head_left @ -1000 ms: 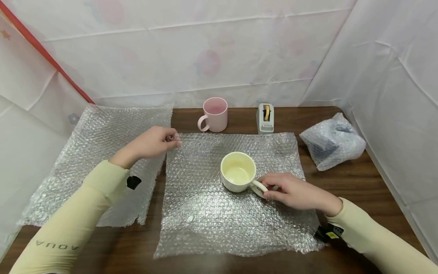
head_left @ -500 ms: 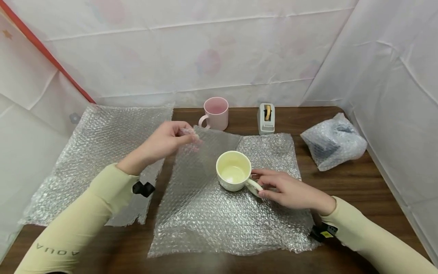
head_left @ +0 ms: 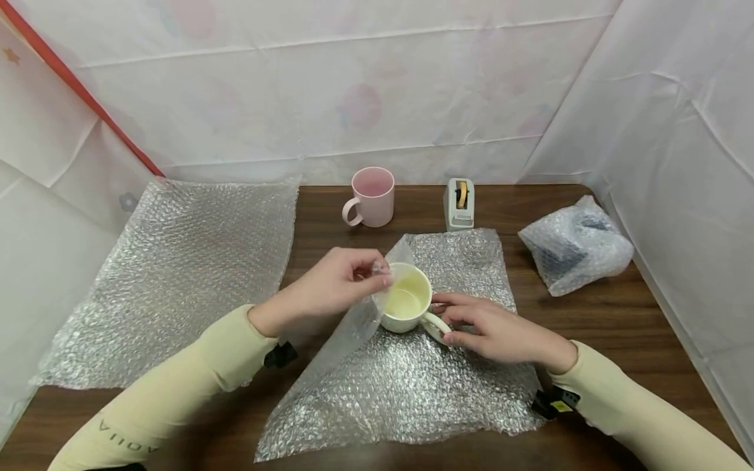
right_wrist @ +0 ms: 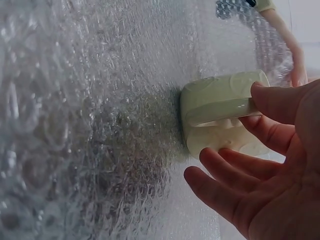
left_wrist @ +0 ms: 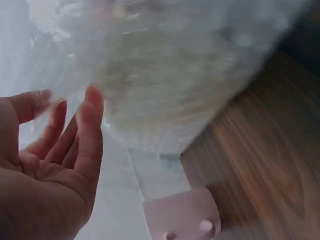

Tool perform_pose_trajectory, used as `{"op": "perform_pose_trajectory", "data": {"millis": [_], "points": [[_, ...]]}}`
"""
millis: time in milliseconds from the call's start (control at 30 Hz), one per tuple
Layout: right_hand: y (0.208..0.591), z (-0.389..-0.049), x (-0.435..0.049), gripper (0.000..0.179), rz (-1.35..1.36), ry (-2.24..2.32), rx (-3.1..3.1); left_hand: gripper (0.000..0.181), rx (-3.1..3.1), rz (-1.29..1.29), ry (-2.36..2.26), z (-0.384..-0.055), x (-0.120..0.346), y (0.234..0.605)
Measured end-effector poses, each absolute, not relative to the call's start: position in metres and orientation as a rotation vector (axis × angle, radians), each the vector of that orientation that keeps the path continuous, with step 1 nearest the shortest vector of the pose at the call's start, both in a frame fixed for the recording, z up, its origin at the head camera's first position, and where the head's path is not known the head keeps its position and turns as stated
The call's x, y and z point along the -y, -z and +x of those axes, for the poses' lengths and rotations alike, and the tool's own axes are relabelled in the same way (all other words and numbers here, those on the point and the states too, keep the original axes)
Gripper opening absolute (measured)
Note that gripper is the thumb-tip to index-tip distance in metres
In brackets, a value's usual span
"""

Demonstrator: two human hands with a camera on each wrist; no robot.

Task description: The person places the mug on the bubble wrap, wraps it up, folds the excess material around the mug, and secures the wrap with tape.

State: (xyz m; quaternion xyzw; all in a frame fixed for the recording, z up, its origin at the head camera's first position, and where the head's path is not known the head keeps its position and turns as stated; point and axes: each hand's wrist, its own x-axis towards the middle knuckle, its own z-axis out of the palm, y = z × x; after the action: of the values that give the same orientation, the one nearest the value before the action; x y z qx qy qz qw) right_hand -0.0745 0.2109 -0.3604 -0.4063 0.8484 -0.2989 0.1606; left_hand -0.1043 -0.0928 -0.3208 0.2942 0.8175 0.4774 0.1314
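A pale yellow mug (head_left: 405, 323) stands upright on a sheet of bubble wrap (head_left: 377, 399), its handle pointing toward my right hand (head_left: 501, 330). That hand pinches the handle between thumb and forefinger; in the right wrist view the other fingers extend beside the mug (right_wrist: 220, 92). My left hand (head_left: 330, 282) pinches the sheet's far-left corner and holds it up at the mug's left rim. The lifted film covers part of the mug's left side. In the left wrist view, the raised wrap (left_wrist: 165, 65) is blurred in front of the left hand (left_wrist: 55, 165).
Behind the sheet stand a pink mug (head_left: 377, 204) and a grey tape dispenser (head_left: 459, 208). A bubble-wrapped bundle (head_left: 577, 245) lies at the right. Another bubble wrap sheet (head_left: 194, 261) covers the table's left side. White curtains hang behind and beside the table.
My left hand has lifted the sheet's far-left corner and carried it rightward and nearer, over to the mug. The right hand stays at the handle; the mug has shifted slightly left.
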Motion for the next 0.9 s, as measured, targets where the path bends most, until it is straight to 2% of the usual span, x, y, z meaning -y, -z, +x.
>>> {"op": "perform_pose_trajectory", "data": {"millis": [433,600,767,900], "points": [[0.364,-0.073,-0.215,0.007,-1.148,0.870,-2.440,0.035,-2.561,1.672,-0.666,-0.101,0.109,0.339],[0.365,-0.071,-0.222,0.006,-1.160,0.865,-2.431,0.043,-2.620,1.762,-0.451,-0.100,0.111,0.345],[0.368,-0.067,-0.239,0.013,-1.175,0.811,-2.521,0.040,-2.633,1.807,-0.406,-0.101,0.110,0.352],[0.372,-0.067,-0.246,0.021,-0.983,0.787,-2.790,0.036,-2.631,1.817,-0.460,-0.101,0.108,0.356]]}}
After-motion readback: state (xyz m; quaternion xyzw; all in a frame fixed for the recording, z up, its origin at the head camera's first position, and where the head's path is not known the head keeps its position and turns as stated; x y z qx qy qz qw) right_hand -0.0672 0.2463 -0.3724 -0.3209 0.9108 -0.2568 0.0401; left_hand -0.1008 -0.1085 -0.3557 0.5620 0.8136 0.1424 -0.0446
